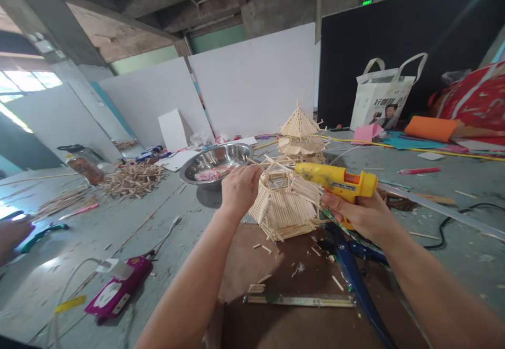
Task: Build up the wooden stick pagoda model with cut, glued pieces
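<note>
A pagoda model built of thin wooden sticks [286, 209] stands in front of me, with sloping stick roofs and an open frame at the top of its near tier. My right hand [365, 215] grips a yellow hot glue gun [335, 178], its nozzle pointing left at that frame. At the frame's left side my left hand [241, 188] is closed in a pinch; what its fingertips hold is hidden. Behind the near tier rises a pointed stick roof [300, 122]. Blue-handled pliers [357, 280] lie below my right hand, and a ruler-like strip with sticks [300, 301] lies nearer me.
A brown board [252, 328] lies under the work, with cut stick pieces on it. Left are a steel bowl [193, 175], a stick pile [132, 179] and a purple power strip [120, 288] with cables. Another person's hand [13, 238] shows far left. A tote bag [381, 99] stands back right.
</note>
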{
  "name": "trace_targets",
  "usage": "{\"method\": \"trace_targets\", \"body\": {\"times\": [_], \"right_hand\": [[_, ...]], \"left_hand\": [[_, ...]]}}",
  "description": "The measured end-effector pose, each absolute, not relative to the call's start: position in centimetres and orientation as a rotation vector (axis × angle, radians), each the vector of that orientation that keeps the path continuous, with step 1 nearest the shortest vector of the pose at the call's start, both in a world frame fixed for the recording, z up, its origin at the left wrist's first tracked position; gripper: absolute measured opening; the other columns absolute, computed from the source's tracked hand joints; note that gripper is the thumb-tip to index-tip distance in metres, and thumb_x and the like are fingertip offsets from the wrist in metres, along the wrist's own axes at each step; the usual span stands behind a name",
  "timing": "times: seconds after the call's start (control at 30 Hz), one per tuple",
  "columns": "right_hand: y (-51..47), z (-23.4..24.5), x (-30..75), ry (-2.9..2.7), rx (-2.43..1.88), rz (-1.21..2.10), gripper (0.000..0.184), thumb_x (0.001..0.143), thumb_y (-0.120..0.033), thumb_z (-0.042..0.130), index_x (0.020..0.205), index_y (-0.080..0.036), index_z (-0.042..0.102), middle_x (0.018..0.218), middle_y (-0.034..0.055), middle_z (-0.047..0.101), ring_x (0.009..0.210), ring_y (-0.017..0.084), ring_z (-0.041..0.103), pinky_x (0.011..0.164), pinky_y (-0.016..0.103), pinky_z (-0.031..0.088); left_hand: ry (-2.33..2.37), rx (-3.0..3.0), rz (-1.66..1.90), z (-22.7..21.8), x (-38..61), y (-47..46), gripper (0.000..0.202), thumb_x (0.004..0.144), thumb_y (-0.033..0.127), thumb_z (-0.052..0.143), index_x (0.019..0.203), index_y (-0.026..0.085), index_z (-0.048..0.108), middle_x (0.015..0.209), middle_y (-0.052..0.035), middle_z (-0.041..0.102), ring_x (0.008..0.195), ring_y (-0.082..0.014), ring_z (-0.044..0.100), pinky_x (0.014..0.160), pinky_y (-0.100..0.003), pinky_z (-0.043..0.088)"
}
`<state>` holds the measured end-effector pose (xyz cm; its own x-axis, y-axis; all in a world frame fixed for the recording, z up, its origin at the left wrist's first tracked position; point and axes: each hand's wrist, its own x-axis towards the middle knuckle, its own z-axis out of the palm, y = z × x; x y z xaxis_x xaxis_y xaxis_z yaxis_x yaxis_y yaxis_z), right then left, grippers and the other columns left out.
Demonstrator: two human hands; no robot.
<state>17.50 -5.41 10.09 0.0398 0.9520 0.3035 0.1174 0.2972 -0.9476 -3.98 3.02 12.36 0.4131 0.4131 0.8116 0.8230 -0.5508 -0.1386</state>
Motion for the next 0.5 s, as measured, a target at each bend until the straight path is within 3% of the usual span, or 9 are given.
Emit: {"method": "trace_targets", "body": {"times": [0.5], "right_hand": [[-5.31, 9.88, 17.66, -1.393, -1.078, 0.888, 0.025, 0.066, -0.045, 0.059, 0.069, -0.021, 0.054, 0.053, -0.004, 0.046, 0.039, 0.008, 0.038, 0.036, 0.023, 0.031]], "left_hand": [[-1.005, -2.139, -1.027, 12.42, -3.99, 3.08, 0.018, 0.08, 0.022, 0.044, 0.072, 0.017, 0.059, 0.065, -0.0029, 0.065, 0.062, -0.0137, 0.059, 0.059, -0.025, 0.042]]}}
